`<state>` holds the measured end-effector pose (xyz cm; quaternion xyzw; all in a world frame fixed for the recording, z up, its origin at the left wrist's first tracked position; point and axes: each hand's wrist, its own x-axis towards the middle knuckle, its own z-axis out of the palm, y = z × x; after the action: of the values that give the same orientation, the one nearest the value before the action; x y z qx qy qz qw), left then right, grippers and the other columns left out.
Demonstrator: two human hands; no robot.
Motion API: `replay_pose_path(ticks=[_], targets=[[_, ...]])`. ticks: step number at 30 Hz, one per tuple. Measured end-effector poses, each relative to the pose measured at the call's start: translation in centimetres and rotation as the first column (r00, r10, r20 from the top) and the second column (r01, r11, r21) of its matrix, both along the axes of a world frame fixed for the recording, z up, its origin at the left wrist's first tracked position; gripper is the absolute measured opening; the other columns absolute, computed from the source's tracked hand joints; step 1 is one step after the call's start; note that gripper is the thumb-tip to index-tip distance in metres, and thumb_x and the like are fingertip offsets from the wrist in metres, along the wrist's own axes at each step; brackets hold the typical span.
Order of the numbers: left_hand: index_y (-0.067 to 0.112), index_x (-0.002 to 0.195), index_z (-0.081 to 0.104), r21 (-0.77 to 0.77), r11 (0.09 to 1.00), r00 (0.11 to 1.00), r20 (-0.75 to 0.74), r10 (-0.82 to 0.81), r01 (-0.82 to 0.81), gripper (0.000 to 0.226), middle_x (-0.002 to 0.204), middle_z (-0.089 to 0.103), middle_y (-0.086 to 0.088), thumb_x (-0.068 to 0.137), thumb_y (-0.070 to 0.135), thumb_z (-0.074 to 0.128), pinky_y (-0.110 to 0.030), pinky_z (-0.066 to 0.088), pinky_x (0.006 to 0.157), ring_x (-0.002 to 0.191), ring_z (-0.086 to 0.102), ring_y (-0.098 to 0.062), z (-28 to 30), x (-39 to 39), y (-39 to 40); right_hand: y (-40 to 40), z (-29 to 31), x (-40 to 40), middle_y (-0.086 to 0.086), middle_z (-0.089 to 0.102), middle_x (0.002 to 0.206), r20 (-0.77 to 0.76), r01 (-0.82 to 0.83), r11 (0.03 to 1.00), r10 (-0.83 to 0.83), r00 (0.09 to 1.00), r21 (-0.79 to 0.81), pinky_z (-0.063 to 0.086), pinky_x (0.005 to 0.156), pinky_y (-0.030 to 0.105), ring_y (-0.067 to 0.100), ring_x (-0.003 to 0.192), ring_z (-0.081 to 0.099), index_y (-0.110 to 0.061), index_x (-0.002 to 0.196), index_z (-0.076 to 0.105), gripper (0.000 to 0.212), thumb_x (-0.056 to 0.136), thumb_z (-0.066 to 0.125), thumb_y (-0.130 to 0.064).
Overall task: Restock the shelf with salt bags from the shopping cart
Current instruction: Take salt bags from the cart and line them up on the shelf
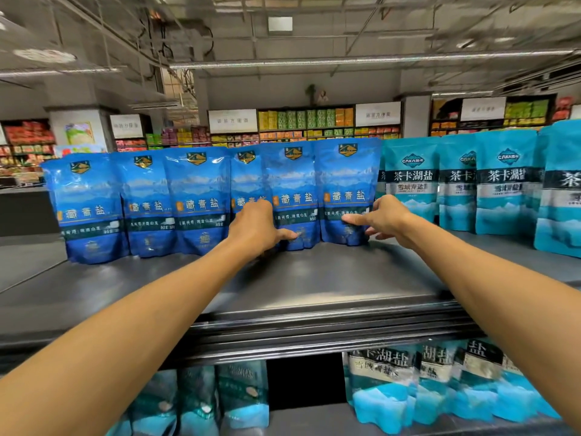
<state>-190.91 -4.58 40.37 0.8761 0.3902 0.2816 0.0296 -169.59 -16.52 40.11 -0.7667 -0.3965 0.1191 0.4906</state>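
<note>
Glossy dark-blue plastic salt bags (294,196) stand upright along grey metal shelf top (314,278). Left hand (256,226) presses one bag, fingers extended; right hand (382,217) touches neighbouring bag (347,190), fingers spread, gripping nothing. Bags likely dense, floppy, slick; hold by sides.

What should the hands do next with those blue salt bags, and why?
Probably nudge the two right-most dark blue bags straight. The left hand and right hand already touch their fronts, and the bags overlap and lean unevenly at the back of the top shelf.
</note>
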Motion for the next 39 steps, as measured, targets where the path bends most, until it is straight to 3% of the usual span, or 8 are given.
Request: replay_pose_path(ticks=[3,7,10,13,19,27,33,39], targets=[[0.013,0.061,0.037,-0.056,0.998,0.999,0.029,-0.021,0.023,0.061,0.050,0.051,-0.005,0.069,0.057,0.079,-0.041,0.057,0.064,0.055,0.067,-0.027,-0.2,-0.7,0.0,-0.2,0.1,-0.5,0.006,0.068,0.097,0.008,0.039,0.999,-0.039,0.999,0.024,0.047,0.060,0.029,0.019,0.079,0.064,-0.006,0.107,0.065,0.055,0.071,0.085,-0.043],[0.008,0.074,0.047,-0.028,1.000,0.993,0.119,-0.008,0.011,0.055,0.069,0.057,-0.012,0.078,0.058,0.071,-0.041,0.054,0.068,0.071,0.064,-0.028,-0.4,-1.7,0.2,-0.5,-0.1,-1.3,0.022,0.044,0.143,0.013,0.131,0.991,-0.131,0.991,0.022,0.046,0.103,0.049,0.037,0.126,0.051,0.001,0.144,0.019,0.114,0.066,0.088,-0.045],[0.004,0.079,0.057,-0.018,1.000,0.982,0.187,-0.019,0.023,0.047,0.076,0.062,-0.020,0.086,0.050,0.066,-0.035,0.042,0.065,0.073,0.055,-0.027,-0.6,-2.9,0.0,-1.3,-0.2,-2.1,0.027,0.032,0.151,0.016,0.138,0.989,-0.139,0.990,0.049,0.042,0.107,0.052,0.038,0.137,0.040,0.002,0.149,-0.003,0.128,0.069,0.086,-0.045],[0.003,0.076,0.062,-0.064,0.997,0.961,0.277,-0.025,0.044,0.043,0.077,0.067,-0.021,0.092,0.043,0.062,-0.028,0.036,0.059,0.074,0.057,-0.028,-0.9,-4.6,-0.3,-2.4,-0.1,-4.1,0.021,0.044,0.138,0.016,0.129,0.988,-0.131,0.991,0.084,0.047,0.101,0.048,0.035,0.128,0.048,0.003,0.147,0.008,0.113,0.075,0.083,-0.042],[0.020,0.084,0.062,-0.105,0.965,0.763,0.635,-0.120,0.240,0.019,0.082,0.071,0.002,0.095,0.035,0.059,-0.030,0.052,0.070,0.081,0.068,-0.012,-1.2,-11.0,-1.7,-6.3,1.0,-13.3,-0.001,0.059,0.066,0.249,-0.181,0.861,0.065,0.966,0.476,0.052,0.064,0.039,0.018,0.053,0.055,-0.010,0.093,0.064,0.010,0.089,0.070,-0.018],[0.012,0.087,0.062,-0.040,0.973,0.493,0.866,-0.081,0.229,0.010,0.071,0.069,0.004,0.095,0.016,0.058,-0.018,0.041,0.050,0.057,0.055,-0.008,-7.0,-25.9,-7.3,-6.1,-4.4,-28.8,0.003,0.062,0.062,0.171,-0.624,0.499,0.682,0.711,0.602,0.048,0.055,0.016,0.012,0.048,0.055,-0.002,0.082,0.063,0.009,0.090,0.065,-0.006],[0.015,0.087,0.063,-0.202,0.974,0.436,0.871,0.226,-0.102,0.015,0.073,0.070,0.002,0.090,0.027,0.055,-0.024,0.040,0.046,0.058,0.055,-0.010,-15.2,-38.4,-12.9,-2.9,-12.4,-39.3,0.012,0.061,0.064,0.006,-0.691,0.353,0.888,0.459,0.631,0.048,0.055,0.015,0.013,0.048,0.055,-0.003,0.082,0.064,0.007,0.085,0.068,-0.007],[0.016,0.085,0.065,-0.445,0.821,0.266,0.795,0.546,-0.357,0.014,0.071,0.070,0.002,0.096,0.014,0.057,-0.014,0.044,0.052,0.057,0.058,-0.004,-23.8,-50.1,-20.9,-2.5,-20.2,-50.5,0.005,0.061,0.062,-0.158,-0.794,0.224,0.974,0.162,0.566,0.048,0.052,0.019,0.014,0.049,0.055,0.000,0.081,0.063,0.011,0.083,0.071,-0.007]])
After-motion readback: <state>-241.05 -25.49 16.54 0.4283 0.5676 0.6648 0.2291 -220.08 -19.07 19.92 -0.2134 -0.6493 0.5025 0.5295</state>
